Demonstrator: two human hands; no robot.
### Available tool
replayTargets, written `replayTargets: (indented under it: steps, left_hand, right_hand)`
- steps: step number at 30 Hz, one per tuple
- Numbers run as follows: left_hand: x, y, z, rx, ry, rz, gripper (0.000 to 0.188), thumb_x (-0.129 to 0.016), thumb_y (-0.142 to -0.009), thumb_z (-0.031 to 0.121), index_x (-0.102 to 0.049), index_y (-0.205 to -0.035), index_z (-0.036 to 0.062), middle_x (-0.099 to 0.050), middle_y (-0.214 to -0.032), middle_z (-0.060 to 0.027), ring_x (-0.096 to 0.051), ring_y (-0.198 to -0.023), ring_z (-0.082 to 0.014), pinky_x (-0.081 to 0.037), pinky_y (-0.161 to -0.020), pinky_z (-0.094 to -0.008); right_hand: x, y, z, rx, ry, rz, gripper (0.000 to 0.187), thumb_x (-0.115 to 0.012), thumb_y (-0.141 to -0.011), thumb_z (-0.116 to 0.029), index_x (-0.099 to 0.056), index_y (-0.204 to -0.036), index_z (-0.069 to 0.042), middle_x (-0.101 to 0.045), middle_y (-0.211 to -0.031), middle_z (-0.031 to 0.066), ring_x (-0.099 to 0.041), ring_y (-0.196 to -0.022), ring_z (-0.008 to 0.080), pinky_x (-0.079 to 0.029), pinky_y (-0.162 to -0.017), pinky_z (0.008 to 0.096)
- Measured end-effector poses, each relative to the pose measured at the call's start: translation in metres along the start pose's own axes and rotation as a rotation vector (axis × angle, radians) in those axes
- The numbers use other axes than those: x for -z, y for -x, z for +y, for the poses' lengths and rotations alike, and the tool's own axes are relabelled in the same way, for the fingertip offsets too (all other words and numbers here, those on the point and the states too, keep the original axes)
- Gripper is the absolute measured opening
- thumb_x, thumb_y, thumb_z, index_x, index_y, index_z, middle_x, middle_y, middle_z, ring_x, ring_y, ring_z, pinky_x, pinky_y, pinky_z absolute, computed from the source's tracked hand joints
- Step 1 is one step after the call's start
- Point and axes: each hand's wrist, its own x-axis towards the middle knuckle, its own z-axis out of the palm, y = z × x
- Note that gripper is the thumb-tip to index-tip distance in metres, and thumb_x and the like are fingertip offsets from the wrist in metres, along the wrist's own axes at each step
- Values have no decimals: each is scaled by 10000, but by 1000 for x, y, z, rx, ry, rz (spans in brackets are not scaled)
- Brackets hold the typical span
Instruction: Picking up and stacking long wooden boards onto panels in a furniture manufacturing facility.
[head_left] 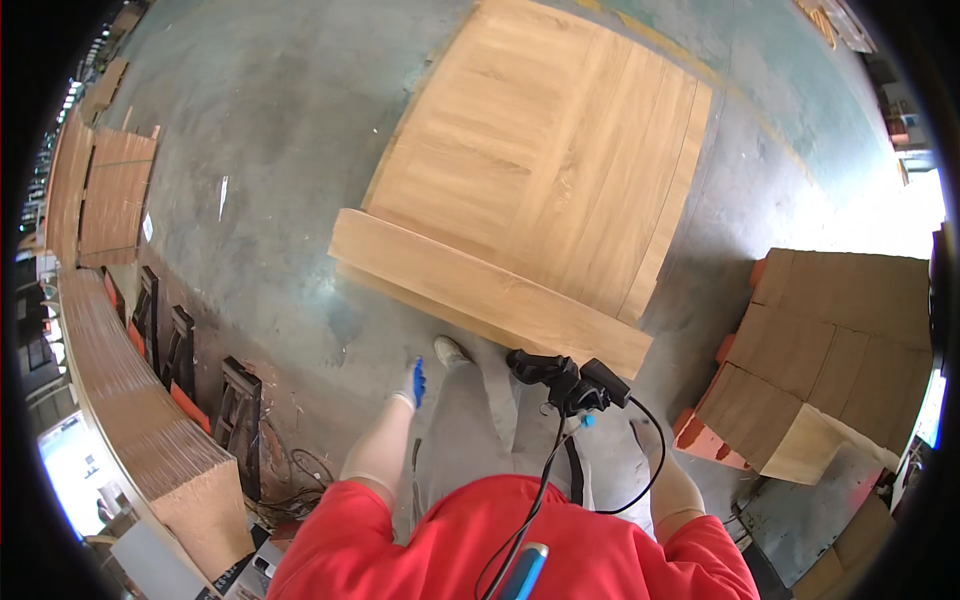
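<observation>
My left hand (pixel 415 384), in a white and blue glove, hangs beside my left leg. Its blue fingers reach forward with nothing visible in them, apart from the boards. Down at my right side, my right hand (pixel 642 438) is mostly hidden by a black cable and too unclear to read. Ahead lies a large stack of flat wood-grain panels (pixel 540 150). Across its near edge rests a long, narrow wood-grain board (pixel 480 285), slightly slanted, its right end close to the black device (pixel 565 382) on my front. Neither hand visibly touches the wood.
Long stacked brown sheets (pixel 145 400) stand at the left, with dark frames (pixel 240 410) beside them and loose cables (pixel 310 465) on the floor. Brown cardboard (pixel 820 340) covers an orange-edged stack at the right. More brown sheets (pixel 118 195) stand at the far left.
</observation>
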Motion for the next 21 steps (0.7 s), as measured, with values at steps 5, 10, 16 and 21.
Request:
replayTargets:
  steps: [5, 10, 16, 21]
  left_hand:
    - [56, 77, 47, -320, 188, 39, 866, -498, -908, 649, -295, -1506, 56, -256, -1593, -149, -306, -1437, -293, -230, -1165, -418]
    - [112, 166, 37, -527, 373, 69, 748, -534, -917, 594, -389, -1454, 92, -399, -1501, -111, -383, -1368, -279, -294, -1105, -403]
    - [123, 216, -52, -945, 525, -70, 403, -568, -938, 508, -624, -1135, 161, -639, -988, -21, -595, -898, -166, -476, -742, -307]
    - [168, 209, -385, -1271, 303, 468, 276, -508, -914, 235, -544, -1178, 162, -511, -837, -16, -491, -675, -175, -439, -615, -277]
  right_hand:
    - [19, 47, 122, 308, 696, -30, 328, -432, -999, -275, -627, -1200, -104, -634, -1201, 223, -613, -1106, 393, -483, -957, 475]
    - [-42, 94, -89, -270, -236, -215, 356, -568, -912, -459, -491, -665, -215, -411, -521, -30, -376, -411, 161, -292, -401, 362]
    - [-73, 13, -329, 765, 227, -154, 321, -625, -891, -424, -586, -692, -175, -475, -548, -14, -438, -463, 134, -333, -427, 336]
    - [-166, 195, -529, 1084, 219, -373, 281, -641, -903, -316, -706, -930, -45, -610, -691, -4, -523, -627, 118, -419, -582, 295]
